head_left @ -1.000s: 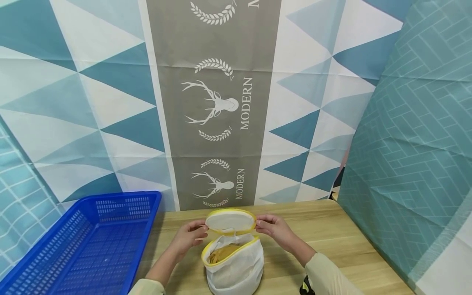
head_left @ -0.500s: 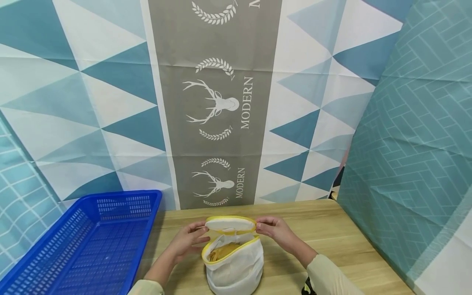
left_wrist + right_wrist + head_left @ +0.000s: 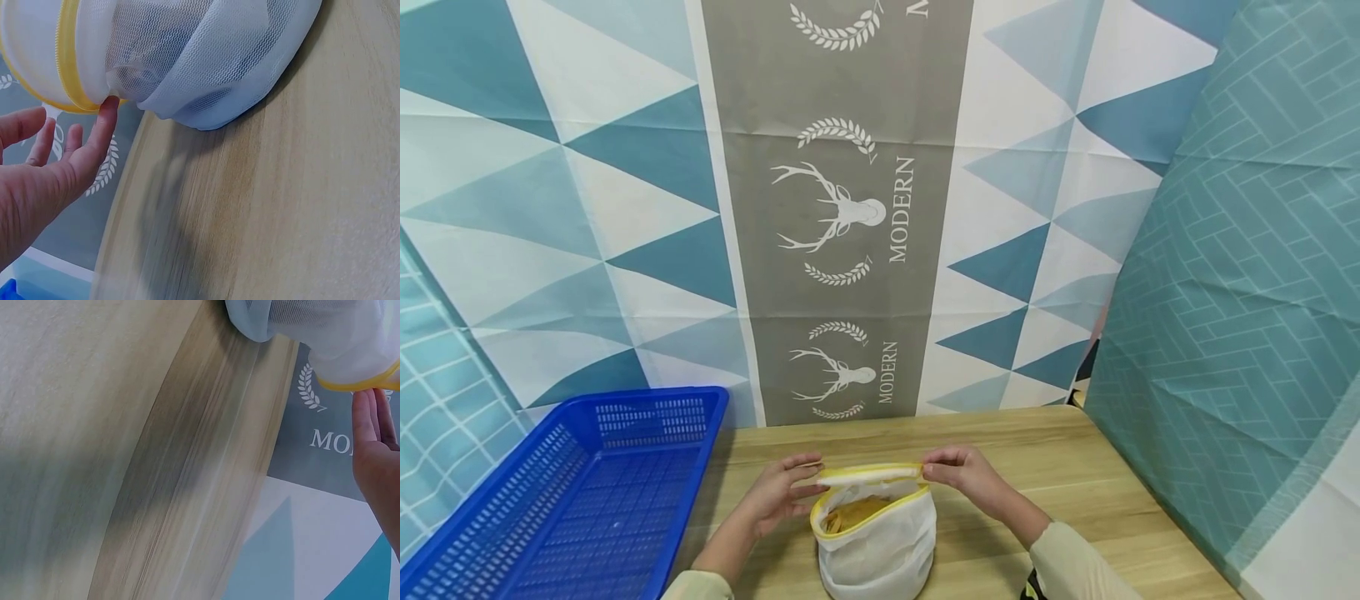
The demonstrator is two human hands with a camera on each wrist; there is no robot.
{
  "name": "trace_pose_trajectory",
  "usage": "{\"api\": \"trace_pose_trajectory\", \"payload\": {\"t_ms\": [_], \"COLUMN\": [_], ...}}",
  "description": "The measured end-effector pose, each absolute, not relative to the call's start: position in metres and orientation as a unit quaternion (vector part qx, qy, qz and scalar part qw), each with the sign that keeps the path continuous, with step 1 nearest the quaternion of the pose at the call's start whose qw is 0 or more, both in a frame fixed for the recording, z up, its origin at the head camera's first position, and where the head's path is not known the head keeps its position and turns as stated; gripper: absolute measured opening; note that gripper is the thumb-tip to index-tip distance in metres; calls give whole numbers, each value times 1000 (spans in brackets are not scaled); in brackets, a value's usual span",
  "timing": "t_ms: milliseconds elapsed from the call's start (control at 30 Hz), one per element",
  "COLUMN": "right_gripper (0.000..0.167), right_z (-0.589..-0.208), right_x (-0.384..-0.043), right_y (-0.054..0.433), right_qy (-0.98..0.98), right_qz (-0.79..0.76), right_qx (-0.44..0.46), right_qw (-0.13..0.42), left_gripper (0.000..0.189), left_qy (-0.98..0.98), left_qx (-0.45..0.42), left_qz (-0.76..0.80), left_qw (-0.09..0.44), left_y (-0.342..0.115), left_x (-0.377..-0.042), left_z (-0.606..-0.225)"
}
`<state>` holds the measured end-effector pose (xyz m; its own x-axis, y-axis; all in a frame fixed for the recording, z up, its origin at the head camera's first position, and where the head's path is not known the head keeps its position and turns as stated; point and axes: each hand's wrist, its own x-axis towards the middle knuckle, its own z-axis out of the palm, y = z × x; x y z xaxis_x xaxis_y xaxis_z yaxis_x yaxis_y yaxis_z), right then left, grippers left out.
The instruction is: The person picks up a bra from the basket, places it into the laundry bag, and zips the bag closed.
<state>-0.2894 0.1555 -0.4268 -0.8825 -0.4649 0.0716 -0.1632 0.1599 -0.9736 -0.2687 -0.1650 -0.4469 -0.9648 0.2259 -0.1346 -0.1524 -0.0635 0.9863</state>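
A white mesh laundry bag [image 3: 880, 550] with yellow trim stands on the table, its round lid [image 3: 871, 475] raised at the back of the opening. Inside lies something mustard-yellow and crumpled, like cloth [image 3: 856, 513]. My left hand [image 3: 778, 493] is at the lid's left end, fingers spread; in the left wrist view one fingertip [image 3: 109, 106] touches the yellow edge. At the opposite end, my right hand [image 3: 966, 479] pinches the lid's edge between thumb and fingers. In the right wrist view its fingers [image 3: 369, 419] lie against the yellow trim; the thumb is hidden there.
A blue plastic basket [image 3: 696, 492] with perforated walls stands to the left. The wooden table [image 3: 1045, 467] meets a patterned cloth backdrop [image 3: 842, 250] behind and a teal cloth [image 3: 1240, 333] on the right.
The lid has tilted down toward the bag's opening, from showing its full round face to nearly edge-on. Both hands have lowered slightly with it. The bag's body stays in place.
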Motion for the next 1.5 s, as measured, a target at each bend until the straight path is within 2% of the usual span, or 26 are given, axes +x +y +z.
{"api": "trace_pose_trajectory", "payload": {"t_ms": [367,667,1100,1200,1367,1500], "right_gripper": [26,29,43,47,59,58], "right_z": [-425,-428,-440,-441,-439,-439], "right_x": [-283,-284,-285,-288,-295,-301], "right_y": [159,159,129,125,120,115], "right_qy": [769,754,812,823,812,790], "right_qz": [-580,-591,-562,-546,-555,-581], "right_qx": [-240,-255,-143,-134,-116,-93], "right_qw": [117,127,67,78,139,172], "left_gripper": [57,62,62,61,60,61], "left_qy": [685,685,682,684,680,676], "left_qx": [17,45,33,38,42,47], "left_qz": [718,717,722,720,723,727], "left_qw": [122,125,111,109,109,111], "left_y": [-157,-156,-153,-152,-151,-150], "left_x": [-270,-268,-267,-267,-267,-267], "left_z": [-450,-452,-452,-452,-451,-451]}}
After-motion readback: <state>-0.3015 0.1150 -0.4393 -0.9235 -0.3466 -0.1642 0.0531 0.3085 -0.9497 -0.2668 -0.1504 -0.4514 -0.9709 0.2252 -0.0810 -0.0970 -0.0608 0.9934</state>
